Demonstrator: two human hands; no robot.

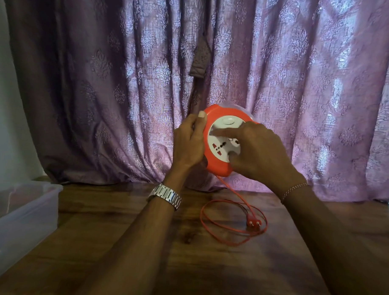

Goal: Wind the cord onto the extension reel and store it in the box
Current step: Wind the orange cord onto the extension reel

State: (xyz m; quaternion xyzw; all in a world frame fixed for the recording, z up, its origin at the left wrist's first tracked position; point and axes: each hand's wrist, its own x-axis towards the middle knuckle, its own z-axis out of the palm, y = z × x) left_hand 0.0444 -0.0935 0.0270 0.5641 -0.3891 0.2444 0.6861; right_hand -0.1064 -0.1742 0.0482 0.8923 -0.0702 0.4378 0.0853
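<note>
So we've got the orange extension reel up in the air between both hands, tilted with its white socket face toward us, which makes sense since that's the part you spin. Our left hand is wrapped around the reel's left rim, thumb up on the edge, basically acting as the clamp so the body can't turn. Our right hand lies over the face with the fingers curled a bit, index stretched across the white disc and thumb down near the bottom; it looks like it's pressing on the disc to crank it, though it's blurry so we can't swear to the exact grip.

Winding looks far from done. The red cord drops out of the reel's underside below the right hand and lies in a loose loop on the desk, with the two-pin plug sitting inside that loop, under the right wrist. Keeping the reel raised probably lets the cord feed in without snagging.

Way off to the left of the left hand is the clear plastic box, lid off. We can't really make out anything in it, too hazy.
</note>
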